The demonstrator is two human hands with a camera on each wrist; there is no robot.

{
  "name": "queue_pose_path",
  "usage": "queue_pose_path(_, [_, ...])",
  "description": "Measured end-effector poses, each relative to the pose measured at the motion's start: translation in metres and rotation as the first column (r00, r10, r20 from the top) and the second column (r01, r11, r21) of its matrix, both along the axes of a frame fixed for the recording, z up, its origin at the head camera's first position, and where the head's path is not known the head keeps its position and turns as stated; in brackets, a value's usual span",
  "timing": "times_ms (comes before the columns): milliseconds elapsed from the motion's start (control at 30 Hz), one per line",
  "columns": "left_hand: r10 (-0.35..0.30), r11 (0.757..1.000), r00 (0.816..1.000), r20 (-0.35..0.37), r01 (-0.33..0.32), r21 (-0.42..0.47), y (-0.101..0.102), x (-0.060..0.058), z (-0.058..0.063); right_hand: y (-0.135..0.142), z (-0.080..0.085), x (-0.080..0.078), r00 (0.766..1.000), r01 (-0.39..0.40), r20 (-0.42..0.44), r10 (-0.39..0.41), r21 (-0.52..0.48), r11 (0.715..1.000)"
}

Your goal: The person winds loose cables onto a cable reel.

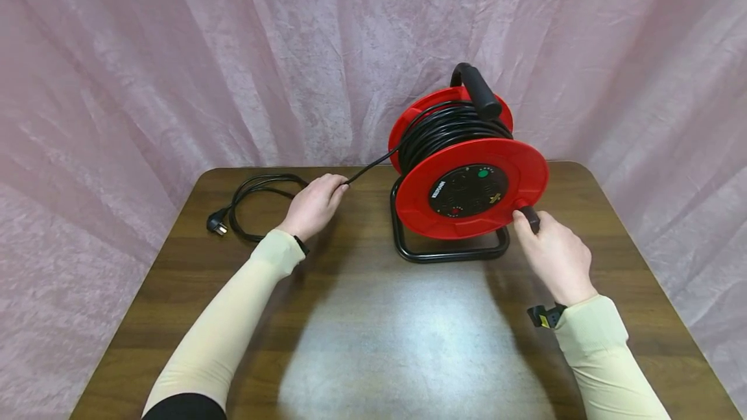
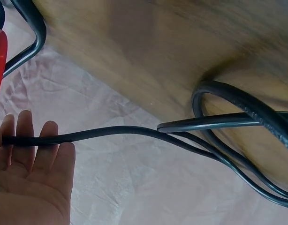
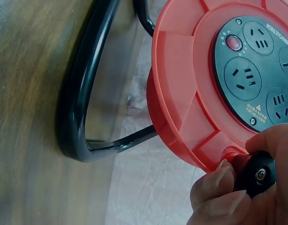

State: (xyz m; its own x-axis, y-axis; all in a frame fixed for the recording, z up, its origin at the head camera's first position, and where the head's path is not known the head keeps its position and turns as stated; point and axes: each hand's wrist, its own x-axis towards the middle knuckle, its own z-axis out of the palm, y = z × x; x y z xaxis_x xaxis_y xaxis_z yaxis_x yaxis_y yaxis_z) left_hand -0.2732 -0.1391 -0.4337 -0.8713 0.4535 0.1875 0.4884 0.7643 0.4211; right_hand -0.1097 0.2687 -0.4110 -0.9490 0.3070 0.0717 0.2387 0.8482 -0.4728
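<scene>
Backed by a pink curtain (image 1: 327, 50), with a brown wooden table (image 1: 408, 316) below. From the head: stretches both arms forward in pale sleeves (image 1: 233, 329), bringing the left up and inward from the lower left, the right up and inward from the lower right. Pinches the black cable (image 1: 370, 166) with the left hand (image 1: 315, 203), back of the hand uppermost, just beside loose loops and the plug (image 1: 216, 221). Grips the crank knob (image 1: 530, 218) with the right hand (image 1: 557, 255), wrist low and nearer than the knuckles. Beyond, on the table's far side and right of centre: red reel (image 1: 531, 167), upright on a black tube stand (image 1: 449, 256).

From the left wrist: shows the palm side, with the cable crossing the fingers (image 2: 25, 126), then running off to the loops; cannot tell the whole thumb, cut off at the edge.

From the right wrist: curls fingers (image 3: 219, 183) closely round the knob, leaving its end bare, beside the socket panel (image 3: 242, 77).
</scene>
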Motion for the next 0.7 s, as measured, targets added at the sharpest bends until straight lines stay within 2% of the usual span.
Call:
queue_pose_path(333, [-0.001, 1.0, 1.0, 0.02, 0.001, 0.004, 0.007, 0.0, 0.003, -0.003, -0.009, 0.0, 0.999, -0.031, 0.032, 0.032, -0.009, 0.999])
queue_pose_path(700, [-0.007, 1.0, 1.0, -0.003, 0.007, 0.021, 0.012, -0.001, 0.005, -0.008, -0.016, 0.0, 0.999, -0.03, 0.042, 0.03, -0.006, 1.0])
